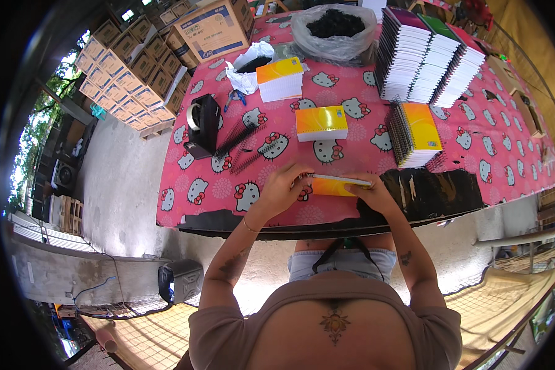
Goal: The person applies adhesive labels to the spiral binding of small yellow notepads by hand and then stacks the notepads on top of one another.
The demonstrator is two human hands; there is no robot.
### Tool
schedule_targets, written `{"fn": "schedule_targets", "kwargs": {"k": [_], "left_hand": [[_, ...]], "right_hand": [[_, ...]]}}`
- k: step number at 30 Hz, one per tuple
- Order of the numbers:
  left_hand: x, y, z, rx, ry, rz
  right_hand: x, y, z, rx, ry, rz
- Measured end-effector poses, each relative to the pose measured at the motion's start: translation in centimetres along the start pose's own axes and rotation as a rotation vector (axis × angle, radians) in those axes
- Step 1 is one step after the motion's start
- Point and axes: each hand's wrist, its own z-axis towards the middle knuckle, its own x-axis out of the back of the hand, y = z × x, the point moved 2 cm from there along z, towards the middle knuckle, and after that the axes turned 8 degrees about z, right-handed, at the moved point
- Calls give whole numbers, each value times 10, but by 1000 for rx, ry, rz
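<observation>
A thin yellow-orange notebook (334, 186) is held low over the front of the table, its white page edge facing up. My right hand (374, 194) grips its right end, thumb across the cover. At the left end, my left hand (288, 187) is closed with its fingertips pinched on the notebook's edge, where small dark bits of coil show; the fingers partly hide them. Just beyond stands a stack of yellow notebooks (321, 124). Loose black spiral coils (239, 143) lie to the left. On the right is a pile of yellow notebooks with black spirals (415, 134).
A black tape dispenser (203, 127) and blue-handled pliers (234, 98) are at left. Farther back are another yellow stack (280, 79), a white bag (245, 79), a plastic bag of black coils (299, 31) and tall spiral notebook stacks (407, 65). The pink tablecloth (219, 201) has torn black patches.
</observation>
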Motion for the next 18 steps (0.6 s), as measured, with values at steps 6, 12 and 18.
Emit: {"fn": "schedule_targets", "kwargs": {"k": [6, 12, 18], "left_hand": [[2, -14, 2, -148, -96, 264], [-13, 34, 11, -163, 180, 739], [-52, 30, -15, -59, 138, 950]], "right_hand": [[-8, -3, 0, 2, -11, 71], [-20, -17, 0, 27, 141, 72], [-24, -19, -1, 38, 179, 93]]}}
